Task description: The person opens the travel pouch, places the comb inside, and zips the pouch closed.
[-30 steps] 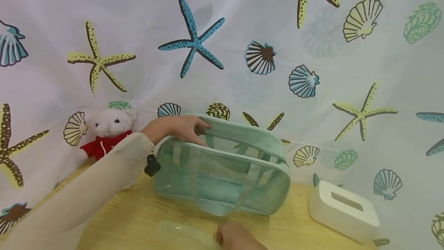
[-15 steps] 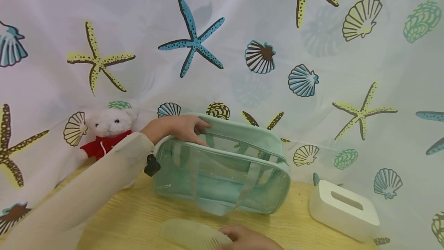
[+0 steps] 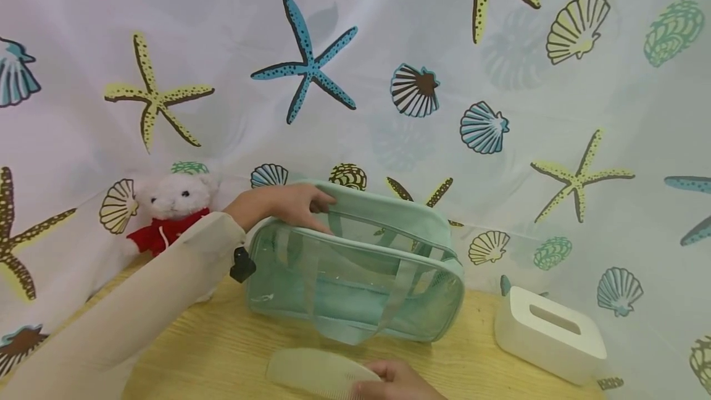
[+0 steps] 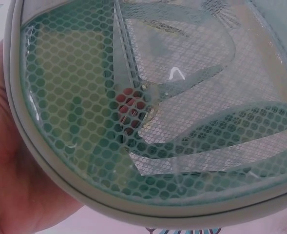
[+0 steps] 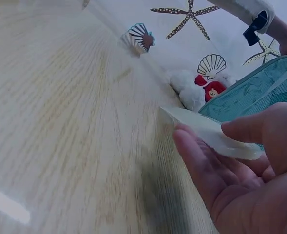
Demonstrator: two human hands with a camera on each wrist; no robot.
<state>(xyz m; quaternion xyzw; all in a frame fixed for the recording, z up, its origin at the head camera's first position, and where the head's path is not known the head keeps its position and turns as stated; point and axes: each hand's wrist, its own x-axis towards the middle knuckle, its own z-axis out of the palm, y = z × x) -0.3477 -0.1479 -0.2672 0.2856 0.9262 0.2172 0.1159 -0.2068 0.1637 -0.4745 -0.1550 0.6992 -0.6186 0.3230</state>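
Observation:
A translucent, pale mint-green toiletry bag [image 3: 355,289] with a clear front stands upright on the table, its top unzipped. My left hand [image 3: 289,205] holds it at the top left of the opening, thumb along the front rim and fingers bent over the rim. In the left wrist view the palm [image 4: 16,165] lies outside the bag's mesh end [image 4: 75,112], and reddish fingertips show through the mesh. In front of the bag, my right hand [image 3: 397,380] pinches a pale, cream-coloured comb [image 3: 311,369] by its right end between thumb and fingers. The right wrist view shows the comb [image 5: 211,131] edge-on above the table.
A white plush bear [image 3: 178,196] in a red hoodie sits at the left, behind my left forearm. To the bag's right stands a white tissue box [image 3: 550,332] with a slotted lid. Behind everything hangs a curtain [image 3: 366,141] with starfish and shells. The table [image 3: 222,344] is wood-grained.
My right hand has taken hold of the comb and shifted it a little to the right. The left hand and the bag have stayed in place.

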